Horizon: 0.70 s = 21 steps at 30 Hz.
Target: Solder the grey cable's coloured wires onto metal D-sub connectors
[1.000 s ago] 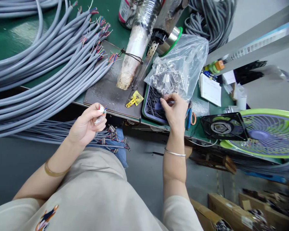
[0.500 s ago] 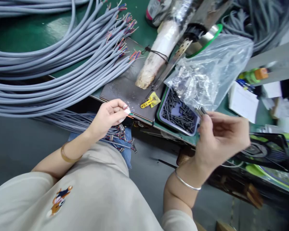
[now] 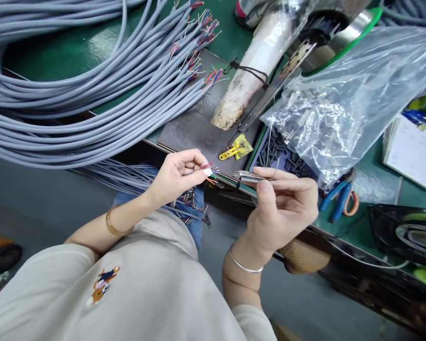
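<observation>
Connector (image 3: 247, 177) moved nearer wires (image 3: 213, 176); end pinched between right fingers (image 3: 266, 195).

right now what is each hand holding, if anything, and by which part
The left hand pinches thin multicoloured wires near their tips; the right hand pinches a slim silvery metal connector by the end farther from those wires.

1 white notepad (image 3: 413, 154) on a green table (image 3: 71, 61), 1 black fan (image 3: 419, 236) nearby, 1 pink-marked container (image 3: 250, 12)

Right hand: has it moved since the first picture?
Yes: against the purple tray, the right hand, holding a metal-shelled connector, has shifted left and toward the beige shirt.
</observation>
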Each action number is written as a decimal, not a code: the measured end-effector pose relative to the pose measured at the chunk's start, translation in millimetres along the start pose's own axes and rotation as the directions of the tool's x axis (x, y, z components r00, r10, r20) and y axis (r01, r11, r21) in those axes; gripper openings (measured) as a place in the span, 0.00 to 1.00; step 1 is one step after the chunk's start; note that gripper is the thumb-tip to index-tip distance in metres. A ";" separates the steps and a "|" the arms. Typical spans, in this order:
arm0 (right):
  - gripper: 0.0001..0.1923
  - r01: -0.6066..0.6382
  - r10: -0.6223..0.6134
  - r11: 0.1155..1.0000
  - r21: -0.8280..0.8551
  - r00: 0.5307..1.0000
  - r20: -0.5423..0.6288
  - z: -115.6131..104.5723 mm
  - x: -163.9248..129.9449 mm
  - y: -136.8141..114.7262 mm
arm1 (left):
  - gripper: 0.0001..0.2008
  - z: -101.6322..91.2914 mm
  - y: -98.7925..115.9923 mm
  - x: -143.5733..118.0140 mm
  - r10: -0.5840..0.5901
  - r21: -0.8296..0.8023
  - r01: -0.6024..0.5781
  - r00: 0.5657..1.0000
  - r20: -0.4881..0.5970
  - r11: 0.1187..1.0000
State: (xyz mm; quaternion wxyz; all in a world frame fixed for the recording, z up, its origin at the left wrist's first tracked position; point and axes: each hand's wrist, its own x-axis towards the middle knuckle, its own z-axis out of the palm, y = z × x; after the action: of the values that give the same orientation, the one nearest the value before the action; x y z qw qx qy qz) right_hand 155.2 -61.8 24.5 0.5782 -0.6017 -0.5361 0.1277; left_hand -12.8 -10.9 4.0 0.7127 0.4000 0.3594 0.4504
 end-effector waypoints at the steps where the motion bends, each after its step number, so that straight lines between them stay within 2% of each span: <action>1: 0.12 0.004 -0.005 1.000 -0.025 1.000 -0.023 1.3 -0.7 1.7 | 0.13 0.7 0.5 0.0 0.001 0.008 -0.001 1.000 0.005 1.000; 4: 0.08 0.055 -0.065 0.991 -0.122 0.995 -0.080 5.4 -5.8 10.7 | 0.12 1.6 0.3 0.8 0.011 0.013 -0.012 1.000 0.025 1.000; 6: 0.05 0.138 -0.151 0.973 -0.187 0.987 -0.054 8.5 -10.3 18.3 | 0.11 1.3 -1.7 2.7 0.015 0.017 -0.015 1.000 0.021 1.000; 9: 0.07 0.256 -0.256 0.947 -0.193 0.966 0.027 14.0 -15.5 27.0 | 0.10 0.3 -5.5 7.2 0.037 0.041 -0.037 0.999 0.000 0.998; 11: 0.06 0.236 -0.230 0.963 -0.132 0.971 0.059 17.7 -16.7 29.5 | 0.10 -0.1 -6.8 10.5 0.050 0.045 -0.050 0.999 0.001 0.998; 15: 0.03 0.101 -0.099 0.995 -0.013 0.988 0.123 22.3 -14.4 29.6 | 0.10 -0.1 -5.9 16.3 0.063 0.042 -0.064 0.998 0.008 0.997; 21: 0.03 0.152 -0.141 0.985 -0.075 0.981 0.133 22.3 -7.4 30.6 | 0.09 1.0 -6.3 22.5 0.078 0.068 -0.077 0.997 -0.016 0.995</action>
State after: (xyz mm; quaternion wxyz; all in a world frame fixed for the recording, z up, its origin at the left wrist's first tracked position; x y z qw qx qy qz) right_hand 150.3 -47.8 -11.1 0.5245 -0.5751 -0.6198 0.0999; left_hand -2.1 8.0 -4.6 0.6774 0.4333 0.3654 0.4689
